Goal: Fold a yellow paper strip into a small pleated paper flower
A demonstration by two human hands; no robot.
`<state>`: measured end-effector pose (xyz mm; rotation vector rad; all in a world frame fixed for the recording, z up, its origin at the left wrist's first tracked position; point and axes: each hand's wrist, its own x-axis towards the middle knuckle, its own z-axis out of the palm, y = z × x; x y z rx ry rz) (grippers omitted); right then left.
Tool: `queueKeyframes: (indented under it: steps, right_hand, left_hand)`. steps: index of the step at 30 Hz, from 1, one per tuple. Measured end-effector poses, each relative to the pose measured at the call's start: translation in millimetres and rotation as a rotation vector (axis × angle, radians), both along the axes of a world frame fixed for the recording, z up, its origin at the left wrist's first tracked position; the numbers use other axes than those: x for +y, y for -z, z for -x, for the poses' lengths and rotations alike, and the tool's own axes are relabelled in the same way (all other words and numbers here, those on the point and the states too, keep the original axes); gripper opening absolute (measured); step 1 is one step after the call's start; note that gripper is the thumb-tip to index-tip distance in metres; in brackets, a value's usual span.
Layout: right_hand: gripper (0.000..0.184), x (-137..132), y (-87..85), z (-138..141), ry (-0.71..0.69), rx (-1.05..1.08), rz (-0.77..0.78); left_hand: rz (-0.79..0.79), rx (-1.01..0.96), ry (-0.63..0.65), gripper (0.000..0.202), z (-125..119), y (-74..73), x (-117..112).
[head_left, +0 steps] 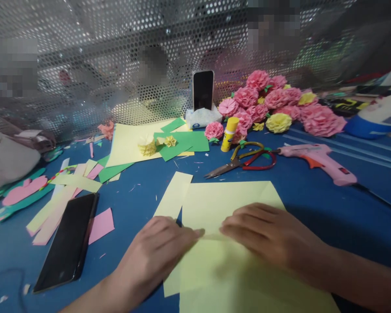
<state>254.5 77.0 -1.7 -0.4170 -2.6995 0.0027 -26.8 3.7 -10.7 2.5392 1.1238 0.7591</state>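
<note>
A large pale yellow sheet of paper lies on the blue table with a crease running across it. My left hand is closed at the sheet's left side, its thumb and fingers on the paper along the crease. From the right, my right hand grips the same crease with its fingers bent together. A gap of paper shows between the two hands. Partly under the left hand, a narrow yellow paper strip sticks out. Shadow covers part of the sheet's near half.
Beyond the sheet lie scissors, a glue stick and a pink glue gun. Pink paper flowers are piled at the back. A black phone and paper strips are on the left. Another phone stands against perforated metal.
</note>
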Motion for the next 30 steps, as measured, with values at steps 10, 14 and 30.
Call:
queueKeyframes:
  steps: [10, 14, 30]
  right_hand:
    - [0.030, 4, -3.3, 14, 0.162, -0.005, 0.208]
    - [0.033, 6, -7.4, 10, 0.083, -0.010, 0.217]
    - [0.028, -5, -9.2, 5, 0.006, -0.090, -0.169]
  left_hand:
    - [0.384, -0.113, -0.233, 0.008, -12, -11.8, 10]
    - [0.311, -0.133, -0.183, 0.019, -9, -9.4, 7]
    - [-0.386, 0.306, -0.038, 0.023, -15, -12.1, -1]
